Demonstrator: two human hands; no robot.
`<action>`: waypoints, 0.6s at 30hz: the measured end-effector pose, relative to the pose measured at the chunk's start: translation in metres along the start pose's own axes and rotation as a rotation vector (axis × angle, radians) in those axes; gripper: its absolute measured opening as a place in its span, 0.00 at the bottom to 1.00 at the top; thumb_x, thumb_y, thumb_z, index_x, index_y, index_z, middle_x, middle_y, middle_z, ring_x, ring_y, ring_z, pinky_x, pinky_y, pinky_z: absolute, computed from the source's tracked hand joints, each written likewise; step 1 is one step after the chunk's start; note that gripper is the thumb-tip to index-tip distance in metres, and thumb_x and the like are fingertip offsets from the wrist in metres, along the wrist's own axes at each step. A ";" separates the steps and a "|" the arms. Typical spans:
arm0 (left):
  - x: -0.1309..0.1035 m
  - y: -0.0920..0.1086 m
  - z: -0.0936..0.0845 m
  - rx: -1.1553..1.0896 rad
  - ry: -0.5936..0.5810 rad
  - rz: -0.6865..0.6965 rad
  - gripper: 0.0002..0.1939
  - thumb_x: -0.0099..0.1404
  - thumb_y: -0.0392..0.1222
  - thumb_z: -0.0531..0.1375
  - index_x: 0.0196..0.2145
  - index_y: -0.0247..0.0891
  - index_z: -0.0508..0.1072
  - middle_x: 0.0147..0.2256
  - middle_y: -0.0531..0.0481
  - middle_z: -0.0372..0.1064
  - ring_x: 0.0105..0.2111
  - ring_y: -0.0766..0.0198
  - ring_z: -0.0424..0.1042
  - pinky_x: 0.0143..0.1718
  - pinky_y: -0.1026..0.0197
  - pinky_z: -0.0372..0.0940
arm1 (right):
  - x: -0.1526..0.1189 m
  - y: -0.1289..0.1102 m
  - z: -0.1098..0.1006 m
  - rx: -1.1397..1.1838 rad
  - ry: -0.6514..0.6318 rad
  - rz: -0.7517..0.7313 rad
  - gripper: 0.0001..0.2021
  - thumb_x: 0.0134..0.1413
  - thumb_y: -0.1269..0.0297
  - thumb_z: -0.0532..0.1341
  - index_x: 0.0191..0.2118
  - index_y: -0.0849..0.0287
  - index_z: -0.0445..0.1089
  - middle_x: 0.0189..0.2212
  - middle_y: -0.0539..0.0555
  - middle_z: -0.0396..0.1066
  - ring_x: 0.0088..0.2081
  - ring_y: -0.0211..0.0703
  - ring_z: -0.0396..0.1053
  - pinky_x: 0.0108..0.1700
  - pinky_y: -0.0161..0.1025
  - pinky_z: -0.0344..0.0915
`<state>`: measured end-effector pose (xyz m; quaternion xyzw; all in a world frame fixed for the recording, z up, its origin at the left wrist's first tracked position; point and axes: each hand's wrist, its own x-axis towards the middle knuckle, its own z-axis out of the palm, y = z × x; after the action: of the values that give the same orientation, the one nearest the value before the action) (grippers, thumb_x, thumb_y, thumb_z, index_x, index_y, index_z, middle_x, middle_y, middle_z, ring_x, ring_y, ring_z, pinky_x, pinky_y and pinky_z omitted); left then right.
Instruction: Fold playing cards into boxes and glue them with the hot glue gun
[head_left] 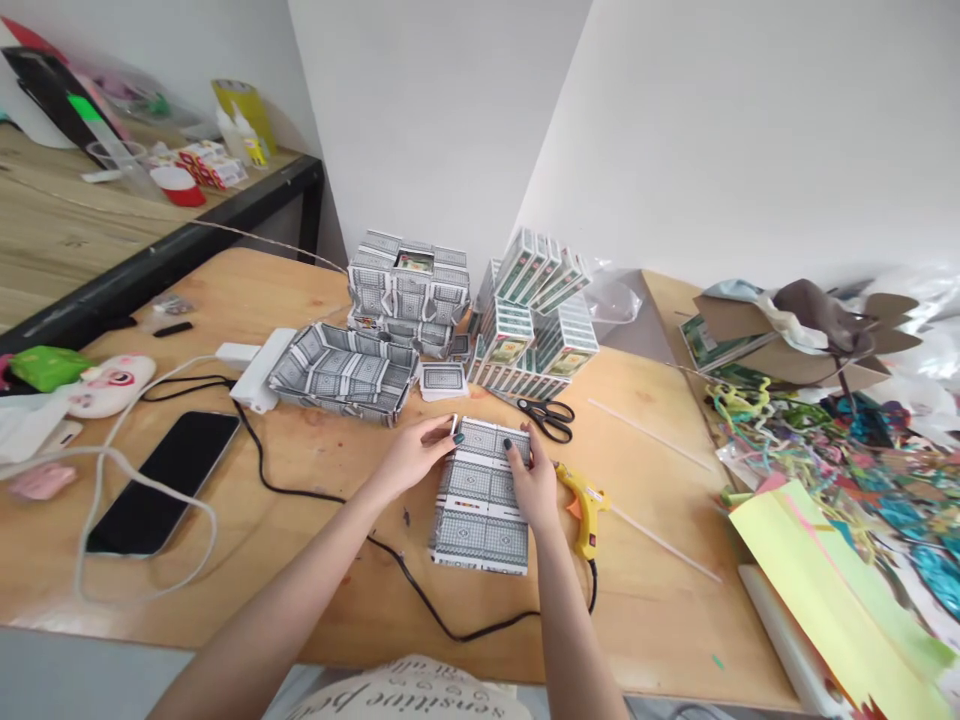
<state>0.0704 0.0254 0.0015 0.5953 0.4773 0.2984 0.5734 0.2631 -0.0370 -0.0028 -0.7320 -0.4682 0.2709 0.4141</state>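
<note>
A rectangular panel of joined playing cards [480,500] with grey patterned backs lies in front of me on the wooden table. My left hand [420,452] pinches its upper left edge, thumb on top and fingers at the side. On the upper right edge, my right hand [534,480] grips it with the thumb over the top face; the fingers under or behind it are partly hidden. A yellow glue gun [589,510] lies just right of my right hand. Black-handled scissors [544,413] rest beyond the panel.
Behind stand an open tray made of cards [341,370], a box built of cards [409,285], a loose card stack [442,380] and several card packs [525,320]. A phone [165,485] and black cord [420,590] lie left; glue sticks [660,540] and craft scraps [847,450] right.
</note>
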 end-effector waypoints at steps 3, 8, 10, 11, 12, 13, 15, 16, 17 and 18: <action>0.002 0.003 -0.003 0.044 -0.058 0.045 0.25 0.61 0.40 0.57 0.56 0.37 0.63 0.50 0.45 0.71 0.47 0.59 0.72 0.49 0.58 0.67 | 0.000 0.001 0.001 -0.024 0.001 0.019 0.30 0.54 0.50 0.53 0.59 0.62 0.58 0.58 0.60 0.61 0.60 0.49 0.58 0.59 0.48 0.55; 0.001 0.009 -0.007 0.268 -0.023 0.104 0.24 0.62 0.36 0.52 0.56 0.34 0.64 0.47 0.44 0.73 0.43 0.59 0.74 0.46 0.60 0.66 | 0.000 -0.001 0.003 -0.015 0.013 0.029 0.30 0.54 0.51 0.54 0.59 0.62 0.59 0.57 0.61 0.62 0.59 0.50 0.59 0.59 0.48 0.55; 0.000 0.014 -0.006 0.393 -0.018 0.114 0.23 0.62 0.36 0.52 0.56 0.35 0.65 0.42 0.44 0.76 0.38 0.59 0.75 0.41 0.61 0.66 | 0.000 -0.001 0.004 -0.016 0.019 0.022 0.29 0.53 0.52 0.54 0.58 0.62 0.60 0.57 0.61 0.63 0.58 0.50 0.60 0.59 0.48 0.56; 0.000 0.017 -0.005 0.449 -0.016 0.116 0.22 0.63 0.36 0.51 0.55 0.35 0.66 0.40 0.44 0.76 0.36 0.59 0.75 0.38 0.62 0.66 | 0.000 -0.002 0.004 -0.015 0.022 0.022 0.29 0.54 0.52 0.54 0.58 0.62 0.60 0.56 0.61 0.63 0.58 0.50 0.60 0.59 0.48 0.56; -0.001 0.020 -0.004 0.494 -0.008 0.113 0.20 0.63 0.36 0.51 0.52 0.36 0.68 0.38 0.44 0.76 0.34 0.59 0.75 0.36 0.62 0.65 | 0.000 -0.002 0.004 -0.015 0.025 0.023 0.29 0.54 0.52 0.54 0.58 0.62 0.60 0.57 0.60 0.63 0.58 0.50 0.61 0.58 0.48 0.57; -0.001 0.024 -0.002 0.524 0.002 0.103 0.18 0.63 0.36 0.51 0.49 0.36 0.71 0.36 0.44 0.76 0.33 0.59 0.74 0.35 0.63 0.64 | 0.000 -0.002 0.004 -0.016 0.027 0.025 0.29 0.54 0.52 0.54 0.58 0.62 0.59 0.57 0.60 0.63 0.58 0.50 0.61 0.58 0.48 0.57; -0.001 0.029 0.003 0.546 0.026 0.072 0.13 0.63 0.35 0.51 0.40 0.37 0.75 0.32 0.45 0.76 0.31 0.60 0.73 0.32 0.63 0.62 | 0.000 -0.003 0.004 -0.022 0.030 0.033 0.29 0.54 0.52 0.54 0.59 0.63 0.58 0.57 0.61 0.63 0.58 0.50 0.61 0.58 0.48 0.56; -0.001 0.031 0.005 0.547 0.039 0.056 0.13 0.63 0.35 0.51 0.36 0.37 0.75 0.30 0.46 0.75 0.30 0.60 0.73 0.31 0.63 0.61 | -0.001 -0.003 0.004 -0.025 0.029 0.038 0.29 0.54 0.52 0.54 0.59 0.63 0.58 0.57 0.61 0.62 0.58 0.50 0.60 0.58 0.48 0.56; -0.001 0.032 0.007 0.544 0.051 0.044 0.12 0.63 0.34 0.51 0.33 0.36 0.75 0.29 0.46 0.75 0.29 0.60 0.72 0.31 0.63 0.60 | -0.001 -0.004 0.004 -0.029 0.026 0.043 0.30 0.54 0.52 0.54 0.59 0.63 0.58 0.57 0.61 0.62 0.58 0.50 0.60 0.58 0.47 0.56; -0.001 0.033 0.009 0.540 0.062 0.037 0.13 0.63 0.34 0.50 0.30 0.36 0.74 0.28 0.46 0.74 0.29 0.60 0.72 0.30 0.63 0.59 | -0.001 -0.004 0.005 -0.032 0.024 0.046 0.30 0.54 0.52 0.54 0.59 0.63 0.57 0.57 0.61 0.62 0.58 0.50 0.60 0.58 0.47 0.56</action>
<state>0.0853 0.0245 0.0320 0.7258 0.5461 0.1886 0.3733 0.2573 -0.0353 -0.0018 -0.7522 -0.4507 0.2641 0.4017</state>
